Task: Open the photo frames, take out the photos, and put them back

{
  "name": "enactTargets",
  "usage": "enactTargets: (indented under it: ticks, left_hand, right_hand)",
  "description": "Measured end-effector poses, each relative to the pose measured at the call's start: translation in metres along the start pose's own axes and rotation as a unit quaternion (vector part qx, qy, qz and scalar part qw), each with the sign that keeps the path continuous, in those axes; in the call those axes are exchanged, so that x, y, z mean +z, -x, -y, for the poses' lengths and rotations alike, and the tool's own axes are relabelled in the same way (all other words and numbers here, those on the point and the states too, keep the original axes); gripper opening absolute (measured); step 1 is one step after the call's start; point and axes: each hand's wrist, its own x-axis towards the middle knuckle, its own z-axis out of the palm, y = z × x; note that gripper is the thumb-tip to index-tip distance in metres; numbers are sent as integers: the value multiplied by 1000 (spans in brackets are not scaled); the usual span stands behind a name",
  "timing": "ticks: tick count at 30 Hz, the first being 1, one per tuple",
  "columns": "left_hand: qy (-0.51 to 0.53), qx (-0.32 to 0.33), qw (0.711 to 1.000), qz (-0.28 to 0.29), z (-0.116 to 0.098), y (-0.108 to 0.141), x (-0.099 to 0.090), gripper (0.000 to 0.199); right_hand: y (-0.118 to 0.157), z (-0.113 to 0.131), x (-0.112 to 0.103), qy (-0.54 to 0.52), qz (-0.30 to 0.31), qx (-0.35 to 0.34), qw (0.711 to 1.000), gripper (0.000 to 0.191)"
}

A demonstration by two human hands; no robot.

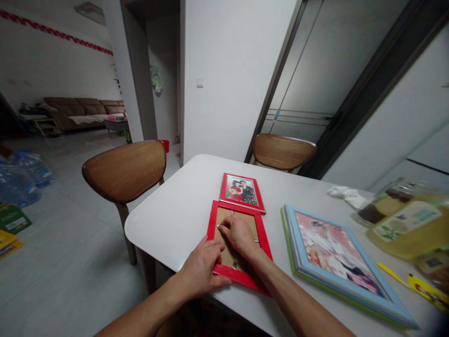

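Observation:
A red picture frame point(264, 243) lies face down on the table, its brown backing board point(224, 216) showing. Small metal clips sit around the board's edges, one at the top point(232, 212), one at the right point(257, 240) and one at the bottom point(235, 263). My left hand point(201, 264) grips the frame's near left corner, thumb along the near edge. Above the board, my right hand point(240, 234) is closed, its fingertips pinched at the clip point(218, 226) on the left edge. Just beyond, touching or nearly so, lies a second red frame point(260, 196) with a couple's photo facing up.
Stacked frames, light blue on top point(293, 234), lie to the right on the white table point(168, 224). Past them are a yellow cutter point(428, 290), a large bottle of yellow liquid point(407, 227) and white tissue point(345, 194). Wooden chairs stand at the left point(126, 171) and far side point(284, 152).

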Motion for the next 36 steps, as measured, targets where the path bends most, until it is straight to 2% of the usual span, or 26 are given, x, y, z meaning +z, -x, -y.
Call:
enactTargets:
  ticks: [7, 11, 19, 25, 29, 31, 36]
  left_hand:
    - [17, -14, 1000, 7, 0, -1, 0, 42]
    - [9, -9, 1000, 3, 0, -1, 1, 38]
    - [-2, -9, 1000, -14, 3, 2, 4, 57]
    - [-8, -18, 1000, -5, -1, 3, 3, 58]
    - [-34, -42, 998, 10, -5, 5, 5, 67]
    - [-48, -42, 998, 17, -7, 7, 6, 65]
    - [-34, -22, 999, -8, -7, 10, -1, 53]
  right_hand:
    - [1, 1, -2, -4, 18, -27, 999, 21]
    - [-1, -4, -5, -3, 21, -16, 1000, 22]
    - [-26, -34, -5, 53, -45, 169, 983, 23]
    - [-37, -39, 0, 55, -60, 230, 970, 25]
    - [-38, -38, 1, 16, -86, 236, 968, 23]
    - [-37, -38, -4, -21, -99, 220, 970, 23]
    - [-12, -45, -35, -128, -154, 168, 965, 30]
